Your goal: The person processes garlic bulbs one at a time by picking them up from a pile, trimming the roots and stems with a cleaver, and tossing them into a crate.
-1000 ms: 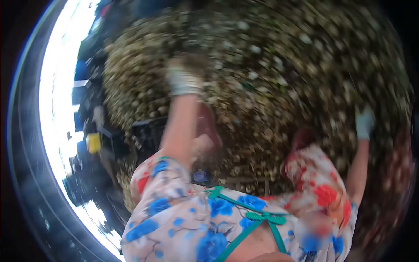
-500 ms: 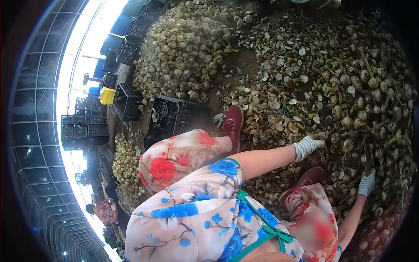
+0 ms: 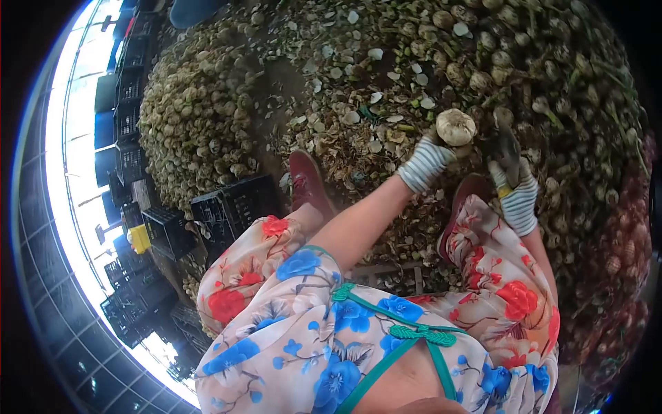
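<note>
My left hand (image 3: 427, 163), in a white-and-grey striped glove, is closed on a pale garlic bulb (image 3: 456, 127) held above the litter of peelings. To its right, my right hand (image 3: 516, 199) wears a matching glove. Its fingers are wrapped round a dark-bladed cutter (image 3: 508, 153) that looks like pruning shears, with a yellow part near the grip. The blades point away from me, a short way right of the bulb and apart from it. Loose garlic with stems (image 3: 565, 103) lies beyond and beside my right hand.
A heap of trimmed bulbs (image 3: 200, 124) rises at the left. Nearer me stands a black plastic crate (image 3: 231, 207), with a yellow container (image 3: 138, 239) farther left. Red mesh sacking (image 3: 614, 276) with bulbs lies at the right. Cut scraps (image 3: 352, 117) cover the ground ahead.
My left hand has moved up from the ground litter and now holds a garlic bulb. My right hand has come in from the far right with the shears. The view has shifted.
</note>
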